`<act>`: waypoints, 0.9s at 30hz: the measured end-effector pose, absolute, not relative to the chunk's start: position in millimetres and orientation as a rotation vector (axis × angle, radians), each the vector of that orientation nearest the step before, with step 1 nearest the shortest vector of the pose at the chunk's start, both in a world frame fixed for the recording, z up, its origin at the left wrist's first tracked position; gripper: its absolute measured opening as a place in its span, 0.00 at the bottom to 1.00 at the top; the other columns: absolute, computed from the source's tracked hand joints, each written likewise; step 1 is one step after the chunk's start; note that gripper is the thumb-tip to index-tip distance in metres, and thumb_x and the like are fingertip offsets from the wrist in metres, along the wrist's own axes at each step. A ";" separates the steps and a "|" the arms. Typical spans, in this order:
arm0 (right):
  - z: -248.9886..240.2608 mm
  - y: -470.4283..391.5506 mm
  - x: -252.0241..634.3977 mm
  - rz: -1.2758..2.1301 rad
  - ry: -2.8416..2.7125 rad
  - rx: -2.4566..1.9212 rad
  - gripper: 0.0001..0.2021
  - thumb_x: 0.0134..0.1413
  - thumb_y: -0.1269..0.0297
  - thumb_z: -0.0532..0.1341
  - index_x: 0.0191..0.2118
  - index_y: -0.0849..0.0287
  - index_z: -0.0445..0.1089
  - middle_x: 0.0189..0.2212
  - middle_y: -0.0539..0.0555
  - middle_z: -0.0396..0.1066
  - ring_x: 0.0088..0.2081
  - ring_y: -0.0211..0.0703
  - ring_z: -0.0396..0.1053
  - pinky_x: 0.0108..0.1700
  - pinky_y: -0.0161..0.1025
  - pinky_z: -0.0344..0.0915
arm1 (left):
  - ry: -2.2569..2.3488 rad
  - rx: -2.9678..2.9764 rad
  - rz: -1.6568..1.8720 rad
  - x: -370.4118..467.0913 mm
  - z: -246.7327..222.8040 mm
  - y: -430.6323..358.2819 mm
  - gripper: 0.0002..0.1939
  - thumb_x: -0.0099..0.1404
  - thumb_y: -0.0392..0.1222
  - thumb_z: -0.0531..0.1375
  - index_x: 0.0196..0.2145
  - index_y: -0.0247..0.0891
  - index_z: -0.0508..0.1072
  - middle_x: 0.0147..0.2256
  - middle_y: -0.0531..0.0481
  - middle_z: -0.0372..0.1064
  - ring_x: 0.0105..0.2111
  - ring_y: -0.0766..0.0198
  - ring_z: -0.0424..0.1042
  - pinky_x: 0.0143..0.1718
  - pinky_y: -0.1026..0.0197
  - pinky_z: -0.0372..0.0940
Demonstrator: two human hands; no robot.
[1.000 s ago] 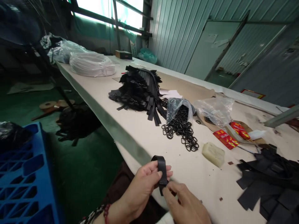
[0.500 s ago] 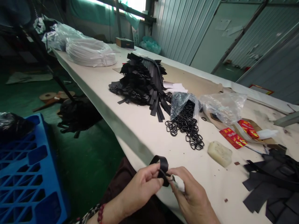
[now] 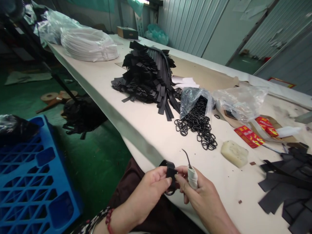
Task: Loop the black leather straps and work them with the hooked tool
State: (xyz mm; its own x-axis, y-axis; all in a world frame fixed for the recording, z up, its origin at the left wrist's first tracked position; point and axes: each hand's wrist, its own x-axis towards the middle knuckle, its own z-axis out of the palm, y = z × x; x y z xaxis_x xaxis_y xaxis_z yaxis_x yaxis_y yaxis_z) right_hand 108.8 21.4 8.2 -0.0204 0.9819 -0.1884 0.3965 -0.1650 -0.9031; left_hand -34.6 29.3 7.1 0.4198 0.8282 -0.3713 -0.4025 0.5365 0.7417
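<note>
Near the table's front edge, my left hand [image 3: 151, 182] pinches a looped black strap [image 3: 171, 174]. A black ring [image 3: 170, 194] shows at the lower end of the loop. My right hand [image 3: 204, 194] is closed round an awl [image 3: 192, 177] with a white wrapped handle, whose thin, curved dark tip points up, clear of the strap. Its thumb and fingertips also touch the strap's right side. Beyond my hands, black D-rings [image 3: 197, 121] spill from a clear plastic bag [image 3: 188, 99]. A large heap of black straps [image 3: 146, 73] lies farther back.
A yellowish block [image 3: 234, 153] and red packets [image 3: 249, 136] lie right of the rings. More black straps [image 3: 290, 185] are at far right. A white coil in plastic [image 3: 89, 45] rests at the far end. On the floor at left stands a blue pallet [image 3: 36, 175].
The awl's tip has come away from the strap and now points up. My right fingertips have moved onto the strap's side. The view has shifted slightly.
</note>
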 end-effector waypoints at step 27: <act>4.7 8.5 113.8 -0.311 -2.051 -1.219 0.09 0.57 0.74 0.51 0.34 0.59 0.67 0.22 0.52 0.75 0.20 0.39 0.72 0.22 0.32 0.66 | 0.859 0.791 0.902 -23.4 -3.2 22.4 0.11 0.60 0.36 0.59 0.41 0.41 0.77 0.35 0.50 0.77 0.38 0.58 0.72 0.43 0.61 0.63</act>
